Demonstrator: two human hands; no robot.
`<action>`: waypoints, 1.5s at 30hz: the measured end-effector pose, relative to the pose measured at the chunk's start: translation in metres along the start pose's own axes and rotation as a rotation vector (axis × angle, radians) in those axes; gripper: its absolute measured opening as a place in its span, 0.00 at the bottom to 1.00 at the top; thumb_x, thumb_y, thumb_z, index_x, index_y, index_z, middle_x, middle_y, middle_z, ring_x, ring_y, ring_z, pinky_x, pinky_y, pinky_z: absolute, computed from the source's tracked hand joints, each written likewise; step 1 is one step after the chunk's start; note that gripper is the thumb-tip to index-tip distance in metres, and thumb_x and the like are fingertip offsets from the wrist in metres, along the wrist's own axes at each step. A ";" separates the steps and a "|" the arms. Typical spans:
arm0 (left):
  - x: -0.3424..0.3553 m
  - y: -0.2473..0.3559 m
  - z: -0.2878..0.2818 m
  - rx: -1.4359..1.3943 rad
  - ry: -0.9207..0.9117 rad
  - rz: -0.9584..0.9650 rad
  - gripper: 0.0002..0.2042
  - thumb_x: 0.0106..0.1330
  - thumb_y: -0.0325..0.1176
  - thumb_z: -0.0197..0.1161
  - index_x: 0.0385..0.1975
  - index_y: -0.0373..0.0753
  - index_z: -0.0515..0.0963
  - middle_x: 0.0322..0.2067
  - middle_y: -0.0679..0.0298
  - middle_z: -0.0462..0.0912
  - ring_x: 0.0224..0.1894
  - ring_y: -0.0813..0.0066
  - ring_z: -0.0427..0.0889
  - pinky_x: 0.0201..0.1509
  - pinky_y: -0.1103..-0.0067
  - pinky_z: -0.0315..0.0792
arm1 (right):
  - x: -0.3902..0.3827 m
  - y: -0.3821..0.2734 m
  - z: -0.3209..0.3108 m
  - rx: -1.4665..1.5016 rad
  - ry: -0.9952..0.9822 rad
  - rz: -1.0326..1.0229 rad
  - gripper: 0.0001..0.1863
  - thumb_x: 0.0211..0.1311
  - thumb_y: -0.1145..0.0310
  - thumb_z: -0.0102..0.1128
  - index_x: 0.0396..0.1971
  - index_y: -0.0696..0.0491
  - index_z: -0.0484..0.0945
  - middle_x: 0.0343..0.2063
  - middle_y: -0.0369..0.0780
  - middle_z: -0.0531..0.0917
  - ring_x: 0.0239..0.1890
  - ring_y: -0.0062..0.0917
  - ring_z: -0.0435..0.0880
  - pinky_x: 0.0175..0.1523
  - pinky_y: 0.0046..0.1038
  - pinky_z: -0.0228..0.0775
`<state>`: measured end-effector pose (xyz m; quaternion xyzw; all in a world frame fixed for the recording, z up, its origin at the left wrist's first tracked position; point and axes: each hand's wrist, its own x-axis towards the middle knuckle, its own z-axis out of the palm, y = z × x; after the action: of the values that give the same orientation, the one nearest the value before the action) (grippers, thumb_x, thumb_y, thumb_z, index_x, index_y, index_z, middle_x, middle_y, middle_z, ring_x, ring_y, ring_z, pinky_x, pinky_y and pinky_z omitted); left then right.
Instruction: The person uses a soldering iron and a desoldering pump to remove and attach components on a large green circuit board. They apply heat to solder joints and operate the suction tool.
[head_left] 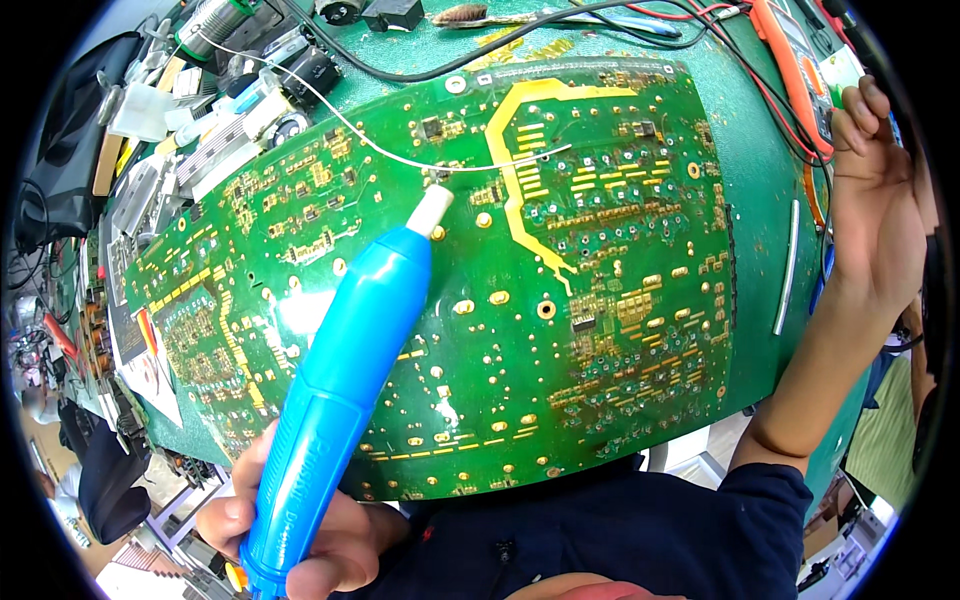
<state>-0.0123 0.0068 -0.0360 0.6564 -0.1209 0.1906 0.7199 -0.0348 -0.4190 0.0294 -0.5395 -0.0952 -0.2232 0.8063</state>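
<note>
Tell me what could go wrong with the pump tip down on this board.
The left hand grips the blue pump near its base, far from the white tip, so the tip might skid across nearby pads on the board. The solder wire lies loose by the tip and could snag. The right hand is off the board, which may shift.

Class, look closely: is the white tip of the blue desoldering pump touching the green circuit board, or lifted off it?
Cannot tell. The white tip of the blue desoldering pump overlaps the green circuit board beside a solder pad, but contact isn't visible.
</note>
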 end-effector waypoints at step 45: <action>0.001 -0.004 0.008 0.137 -0.119 0.009 0.34 0.64 0.55 0.67 0.60 0.38 0.64 0.54 0.34 0.77 0.47 0.52 0.86 0.45 0.70 0.83 | -0.004 0.010 0.015 -0.648 0.165 -0.048 0.26 0.80 0.60 0.48 0.65 0.67 0.68 0.34 0.36 0.72 0.35 0.18 0.66 0.40 0.18 0.60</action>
<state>-0.0096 -0.0016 -0.0382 0.7136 -0.1530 0.1622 0.6641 -0.0327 -0.4016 0.0256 -0.7453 0.0338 -0.3038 0.5925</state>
